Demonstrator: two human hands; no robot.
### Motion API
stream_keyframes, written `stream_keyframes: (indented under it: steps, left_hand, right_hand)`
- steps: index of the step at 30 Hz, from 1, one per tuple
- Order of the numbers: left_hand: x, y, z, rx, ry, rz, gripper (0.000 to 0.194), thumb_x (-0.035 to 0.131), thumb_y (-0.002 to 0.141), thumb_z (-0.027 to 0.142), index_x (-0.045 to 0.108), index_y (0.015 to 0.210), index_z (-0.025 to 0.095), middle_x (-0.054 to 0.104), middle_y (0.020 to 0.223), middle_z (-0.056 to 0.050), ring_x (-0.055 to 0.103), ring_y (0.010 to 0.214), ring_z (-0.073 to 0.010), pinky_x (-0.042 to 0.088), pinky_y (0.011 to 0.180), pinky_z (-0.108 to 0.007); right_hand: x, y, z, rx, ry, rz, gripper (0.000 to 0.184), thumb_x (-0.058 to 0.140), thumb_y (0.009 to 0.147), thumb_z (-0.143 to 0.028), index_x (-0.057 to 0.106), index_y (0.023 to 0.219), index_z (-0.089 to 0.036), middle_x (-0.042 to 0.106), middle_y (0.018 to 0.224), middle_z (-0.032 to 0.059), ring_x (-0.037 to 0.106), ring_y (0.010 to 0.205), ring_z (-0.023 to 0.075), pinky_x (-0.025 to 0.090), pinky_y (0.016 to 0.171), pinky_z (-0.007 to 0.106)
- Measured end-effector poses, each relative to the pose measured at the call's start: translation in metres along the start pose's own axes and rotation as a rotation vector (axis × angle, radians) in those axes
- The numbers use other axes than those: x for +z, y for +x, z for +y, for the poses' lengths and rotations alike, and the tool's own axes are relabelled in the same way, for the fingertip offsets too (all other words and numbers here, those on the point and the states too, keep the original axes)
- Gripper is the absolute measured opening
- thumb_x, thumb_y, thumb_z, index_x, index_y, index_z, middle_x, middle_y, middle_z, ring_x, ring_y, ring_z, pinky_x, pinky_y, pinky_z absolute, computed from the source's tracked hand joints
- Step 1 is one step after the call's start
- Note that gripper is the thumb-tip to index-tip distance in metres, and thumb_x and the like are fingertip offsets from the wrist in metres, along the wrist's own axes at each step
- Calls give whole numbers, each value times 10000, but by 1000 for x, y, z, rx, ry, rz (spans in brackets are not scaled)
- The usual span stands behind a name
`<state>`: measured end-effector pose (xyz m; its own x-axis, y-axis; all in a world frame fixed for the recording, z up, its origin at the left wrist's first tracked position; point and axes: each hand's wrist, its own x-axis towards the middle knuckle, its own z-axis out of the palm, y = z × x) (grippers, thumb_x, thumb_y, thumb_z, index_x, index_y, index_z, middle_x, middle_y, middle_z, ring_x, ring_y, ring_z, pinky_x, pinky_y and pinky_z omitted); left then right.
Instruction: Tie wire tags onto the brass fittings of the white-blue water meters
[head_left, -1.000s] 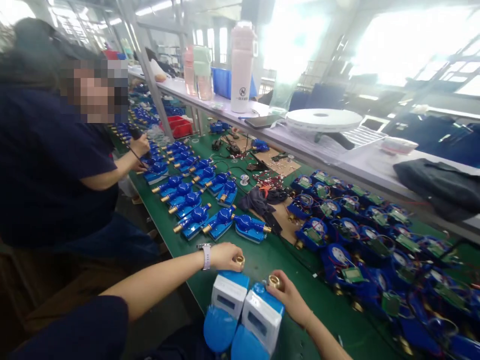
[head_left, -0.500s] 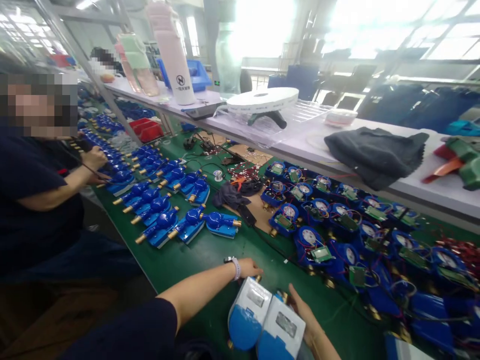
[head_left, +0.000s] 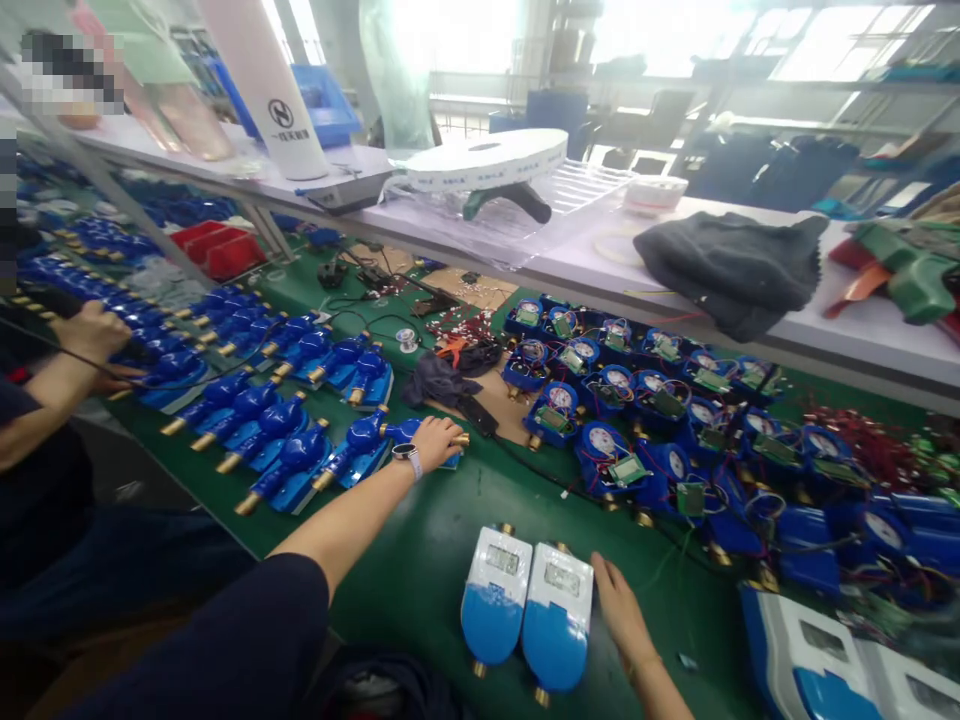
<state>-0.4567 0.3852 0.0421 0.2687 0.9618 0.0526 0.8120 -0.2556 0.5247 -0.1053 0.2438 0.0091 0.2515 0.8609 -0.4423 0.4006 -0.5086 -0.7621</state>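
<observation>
Two water meters with white and blue covers, a left one (head_left: pixel 495 600) and a right one (head_left: pixel 557 620), lie side by side on the green bench, displays up and brass ends showing. My right hand (head_left: pixel 619 605) is open beside the right meter, fingers stretched along its edge; whether they touch is unclear. Farther off, my left hand (head_left: pixel 437 443), with a watch on the wrist, is closed over a face-down blue water meter (head_left: pixel 401 431) at the end of a row. The hand hides most of that meter. Next to it lies another face-down meter (head_left: pixel 364 445).
Open blue meters (head_left: pixel 615 470) with circuit boards and wires fill the right side. More white-and-blue meters (head_left: pixel 825 640) stand at the lower right. A shelf (head_left: pixel 585 265) crosses above the bench. A co-worker's hand (head_left: pixel 94 335) is among meters at left.
My left hand has left the pair of white-and-blue meters and reached up-left onto a face-down blue one. The pair now lies flat on the bench. The view has shifted right.
</observation>
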Motion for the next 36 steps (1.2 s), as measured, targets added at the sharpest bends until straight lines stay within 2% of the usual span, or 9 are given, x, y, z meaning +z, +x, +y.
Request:
stream_keyframes:
  steps: [4, 8, 14, 19, 23, 27, 30, 33, 36]
  left_hand:
    - [-33, -22, -13, 124, -171, -74, 300, 579, 756, 239, 588, 1030, 117, 584, 1022, -60, 505, 976, -200, 310, 942, -355]
    - [-48, -50, -20, -95, -910, -166, 420, 518, 804, 297, 498, 1187, 125, 586, 1116, -79, 533, 997, -191, 394, 883, -312]
    - [23, -91, -13, -732, -1691, -259, 416, 563, 765, 366, 561, 1077, 92, 646, 1006, -122, 605, 911, -242, 422, 877, -385]
    - [54, -116, 0, -783, -1703, -267, 589, 458, 764, 567, 507, 1155, 129, 598, 1109, -134, 566, 1015, -261, 402, 908, -406]
    - [48, -134, -4, -724, -1327, -26, 787, 717, 634, 319, 326, 1309, 211, 463, 1287, -121, 498, 1114, -241, 367, 957, -358]
    - [38, -144, -16, -679, -1315, -108, 753, 709, 643, 224, 340, 1300, 217, 473, 1277, -126, 520, 1089, -236, 405, 929, -361]
    - [38, -142, -9, -672, -1400, -156, 679, 675, 680, 215, 364, 1283, 230, 520, 1231, -113, 566, 1024, -224, 443, 890, -357]
    - [48, -136, 15, -656, -1430, -193, 598, 659, 695, 227, 417, 1242, 225, 562, 1177, -107, 594, 972, -225, 473, 851, -357]
    - [62, -137, 43, -649, -1400, -204, 561, 653, 700, 249, 442, 1219, 208, 575, 1156, -113, 601, 954, -233, 483, 831, -360]
  right_hand:
    - [17, -45, -43, -307, -122, 266, 580, 466, 761, -497, 445, 1217, -140, 459, 1268, 138, 394, 1187, 284, 299, 986, 452]
    - [74, -97, -93, -621, -168, 113, 496, 491, 804, -356, 408, 1260, -180, 425, 1307, 112, 365, 1216, 259, 294, 1005, 463]
    - [180, -130, -90, -605, -199, -25, 533, 439, 851, -292, 270, 1353, -240, 272, 1415, 68, 212, 1302, 256, 261, 1029, 489]
    - [230, -143, -63, -468, -193, 132, 551, 386, 853, -214, 212, 1375, -187, 145, 1451, 89, 54, 1327, 274, 214, 1022, 552]
    - [192, -148, -72, -594, -212, 35, 483, 408, 841, -192, 349, 1317, -249, 274, 1416, 47, 205, 1306, 228, 285, 1023, 445]
    - [100, -120, -45, -263, -2, 747, 646, 564, 746, -340, 325, 1317, -157, 260, 1409, 136, 242, 1284, 288, 198, 1041, 478]
    - [59, -92, -1, -23, 293, 515, 663, 609, 681, -409, 403, 1254, -146, 472, 1262, 147, 442, 1154, 282, 338, 965, 443]
    - [56, -78, 29, -123, 420, 330, 559, 615, 680, -380, 461, 1172, -164, 542, 1189, 111, 508, 1083, 231, 375, 939, 379]
    - [57, -85, 44, -140, 450, 356, 532, 605, 694, -378, 437, 1142, -145, 542, 1175, 135, 517, 1069, 217, 395, 912, 354]
